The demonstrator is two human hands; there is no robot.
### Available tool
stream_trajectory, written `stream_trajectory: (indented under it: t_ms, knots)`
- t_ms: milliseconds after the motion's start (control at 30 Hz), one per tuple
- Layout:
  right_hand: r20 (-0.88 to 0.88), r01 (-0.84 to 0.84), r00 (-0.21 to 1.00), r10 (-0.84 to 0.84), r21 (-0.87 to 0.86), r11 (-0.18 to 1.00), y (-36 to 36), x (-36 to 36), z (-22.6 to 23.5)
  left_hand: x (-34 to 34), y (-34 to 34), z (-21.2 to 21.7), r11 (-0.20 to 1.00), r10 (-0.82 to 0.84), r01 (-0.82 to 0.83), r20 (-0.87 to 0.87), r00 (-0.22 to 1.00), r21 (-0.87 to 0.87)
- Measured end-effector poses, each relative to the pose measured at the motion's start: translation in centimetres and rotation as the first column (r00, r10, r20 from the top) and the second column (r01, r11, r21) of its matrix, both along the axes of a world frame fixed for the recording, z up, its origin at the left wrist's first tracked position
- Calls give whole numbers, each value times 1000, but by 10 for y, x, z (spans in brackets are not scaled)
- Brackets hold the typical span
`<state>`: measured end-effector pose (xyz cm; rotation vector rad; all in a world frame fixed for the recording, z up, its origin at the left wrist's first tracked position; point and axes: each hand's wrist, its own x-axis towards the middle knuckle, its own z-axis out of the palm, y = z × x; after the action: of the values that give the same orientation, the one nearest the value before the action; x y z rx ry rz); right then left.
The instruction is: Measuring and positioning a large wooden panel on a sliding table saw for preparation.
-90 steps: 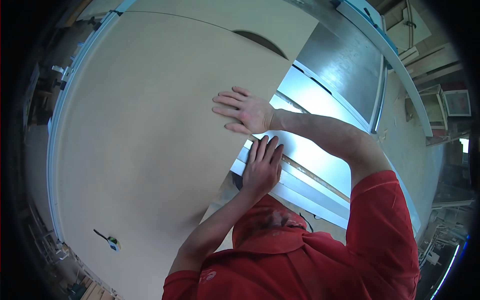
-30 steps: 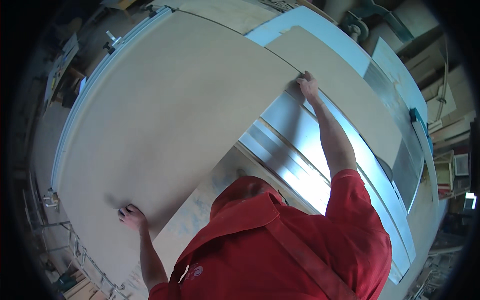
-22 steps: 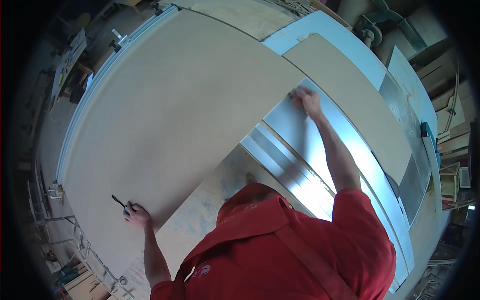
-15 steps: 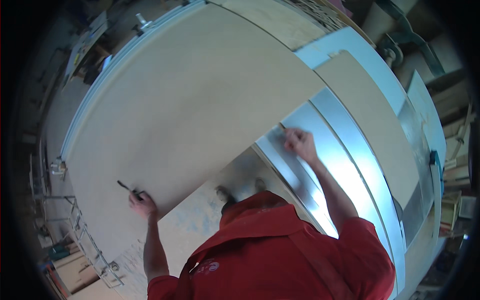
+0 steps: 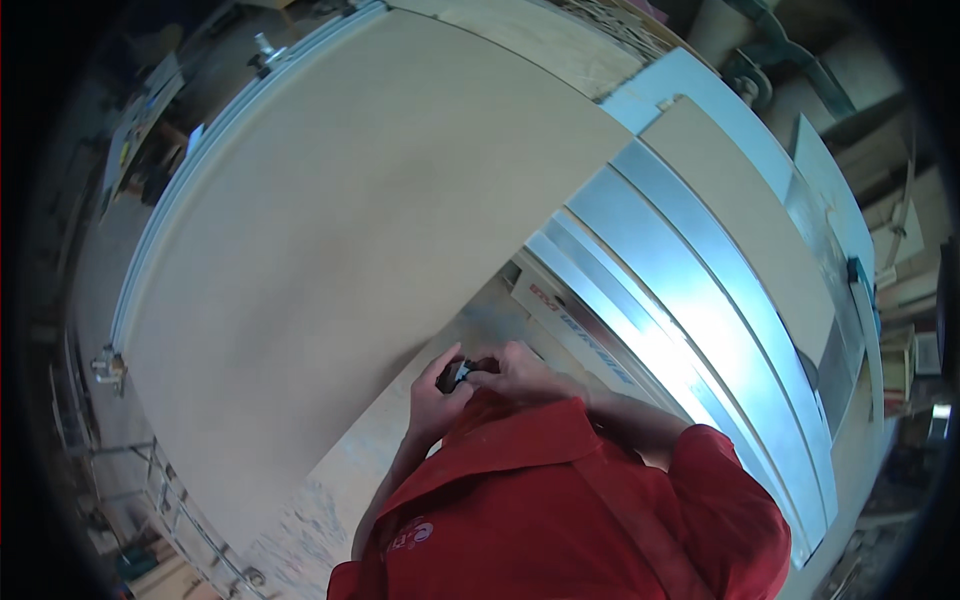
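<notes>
Close in front of my red shirt, both hands come together over the floor. My left hand (image 5: 434,398) is curled around a small dark object (image 5: 458,375) with a pale patch on it; its exact kind is too small to make out. The fingers of my right hand (image 5: 522,373) pinch the same object from the right side. A large beige panel (image 5: 390,190) lies flat beyond and to the left of my hands, and neither hand touches it.
Right of the panel runs a shiny metal saw table (image 5: 650,260) with long grooves. A narrower beige board (image 5: 745,220) lies beyond it. A light metal rail (image 5: 190,190) with clamps borders the panel's far left edge. A metal frame (image 5: 190,510) stands at lower left.
Both hands have left the panel's edge and come together at my body. The dark object came with my left hand. My right hand moved from the panel's near right corner.
</notes>
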<state>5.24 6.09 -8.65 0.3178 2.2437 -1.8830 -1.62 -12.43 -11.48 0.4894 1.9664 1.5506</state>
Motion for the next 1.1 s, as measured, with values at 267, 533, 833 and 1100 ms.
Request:
stream_trajectory:
  t_ms: [267,533,833,1100]
  knots:
    - [-62,295,934,-351,-416,860,164,-29,1,-53,-56,-16,789,-247,314,195,949,-529]
    - [-181,845,488,-854,-146,514,457,-144,-67,-151,-54,41,840,-214,356,353,911,-409]
    - [-351,623,743,-570,674,397,448,-216,-97,-206,-45,13,814,81,107,293,953,-571]
    - [-310,553,780,-544,748,367,442,-215,-87,-224,-52,4,799,84,27,156,984,-601]
